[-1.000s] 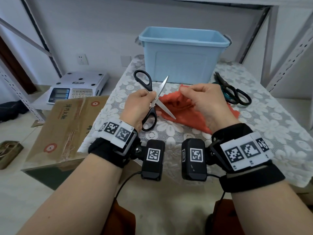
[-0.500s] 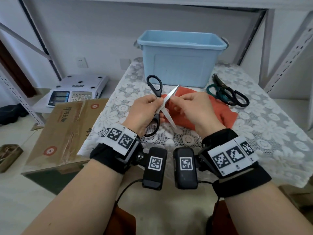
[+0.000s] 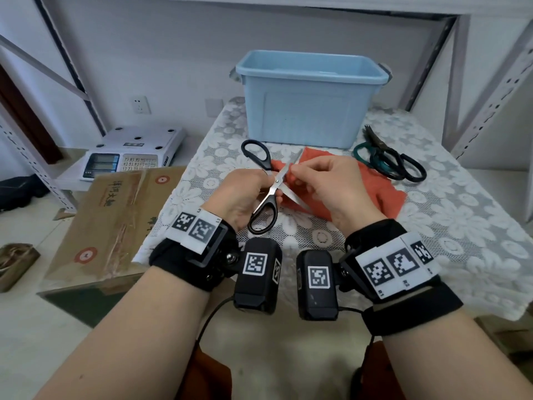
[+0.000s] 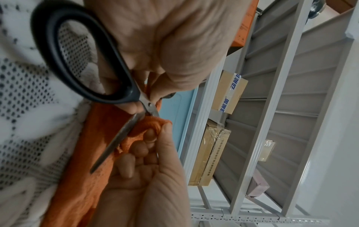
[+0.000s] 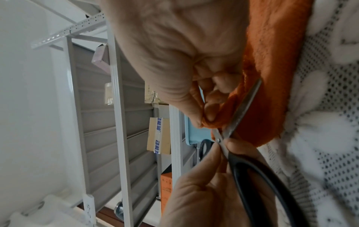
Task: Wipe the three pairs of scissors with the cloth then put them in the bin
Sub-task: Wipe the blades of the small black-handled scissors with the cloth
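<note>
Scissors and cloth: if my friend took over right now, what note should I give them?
Left hand: grips the black-handled scissors near the pivot, blades spread open, held above the table.
Right hand: pinches a fold of the orange cloth against one blade, close to the pivot.
The rest of the cloth lies on the table. Two more pairs of scissors lie to the right, beside the blue bin.
Done: the first pair is being wiped; no pair can be seen in the bin, though its inside is mostly hidden.
Left: finish this pair and bin it, then wipe and bin the other two.
</note>
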